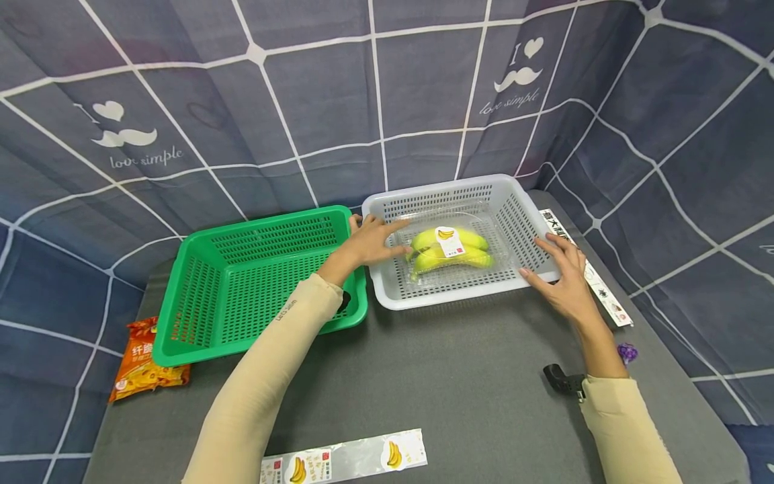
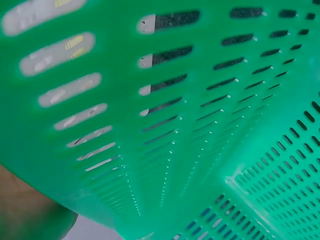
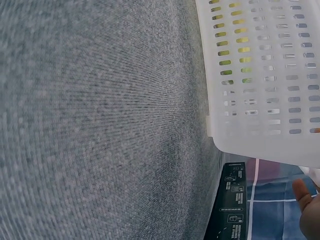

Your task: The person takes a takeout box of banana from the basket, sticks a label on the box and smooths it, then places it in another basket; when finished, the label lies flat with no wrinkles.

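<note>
A clear plastic box of bananas (image 1: 453,247) with a white banana label lies inside the white basket (image 1: 447,301). My left hand (image 1: 370,243) is at this basket's left rim, its fingers spread and some reaching over the inside. In the left wrist view, part of the left hand (image 2: 30,210) shows beside the green basket (image 2: 120,125); the rest is hidden. My right hand (image 1: 566,279) touches the right rim of the white basket, thumb and fingers fairly straight and apart. Only a small part of the right hand (image 3: 310,215) appears in the right wrist view, below the white basket (image 3: 265,145).
Left of the white basket, the green basket (image 1: 260,218) stands beside an orange snack bag (image 1: 148,359). A long box (image 1: 595,279) lies to the right, near a small purple item (image 1: 627,352). A strip of banana labels (image 1: 357,460) lies at the front of the grey table (image 1: 459,376).
</note>
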Action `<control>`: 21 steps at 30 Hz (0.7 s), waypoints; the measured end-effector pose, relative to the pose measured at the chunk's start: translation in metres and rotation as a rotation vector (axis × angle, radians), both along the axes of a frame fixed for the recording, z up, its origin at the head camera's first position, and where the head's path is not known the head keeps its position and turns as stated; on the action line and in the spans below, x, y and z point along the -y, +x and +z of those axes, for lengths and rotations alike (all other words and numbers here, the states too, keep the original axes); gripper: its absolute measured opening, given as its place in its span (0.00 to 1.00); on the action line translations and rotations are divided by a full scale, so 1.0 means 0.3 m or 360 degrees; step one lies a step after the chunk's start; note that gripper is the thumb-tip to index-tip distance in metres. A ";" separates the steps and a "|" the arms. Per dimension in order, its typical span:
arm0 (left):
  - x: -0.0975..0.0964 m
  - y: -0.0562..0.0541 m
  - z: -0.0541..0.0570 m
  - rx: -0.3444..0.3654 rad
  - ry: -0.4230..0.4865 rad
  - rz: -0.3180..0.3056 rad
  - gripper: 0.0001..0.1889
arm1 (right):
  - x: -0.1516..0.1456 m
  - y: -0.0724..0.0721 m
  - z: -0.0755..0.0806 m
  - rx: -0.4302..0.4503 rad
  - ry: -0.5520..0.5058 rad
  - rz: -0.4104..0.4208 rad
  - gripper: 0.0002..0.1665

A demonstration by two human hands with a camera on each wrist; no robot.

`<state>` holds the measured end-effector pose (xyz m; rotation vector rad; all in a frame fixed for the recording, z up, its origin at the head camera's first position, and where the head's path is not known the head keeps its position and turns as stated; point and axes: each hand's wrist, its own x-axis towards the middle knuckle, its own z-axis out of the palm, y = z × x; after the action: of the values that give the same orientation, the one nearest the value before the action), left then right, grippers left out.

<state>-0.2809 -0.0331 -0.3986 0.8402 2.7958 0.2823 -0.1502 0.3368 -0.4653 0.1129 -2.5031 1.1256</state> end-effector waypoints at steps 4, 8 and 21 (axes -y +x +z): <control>0.004 0.002 0.009 0.0028 0.0019 -0.0014 0.36 | 0.003 0.000 -0.002 -0.0017 0.0006 0.0002 0.40; 0.009 0.000 0.012 0.0047 0.0030 -0.0016 0.36 | 0.005 0.001 -0.001 -0.0020 0.0000 -0.0005 0.39; 0.006 -0.002 0.009 0.0107 0.0055 0.0004 0.36 | 0.004 -0.001 0.003 0.0000 0.0015 -0.0009 0.37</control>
<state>-0.2814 -0.0350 -0.3960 0.8197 2.7371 0.3540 -0.1504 0.3357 -0.4643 0.1083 -2.5071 1.1117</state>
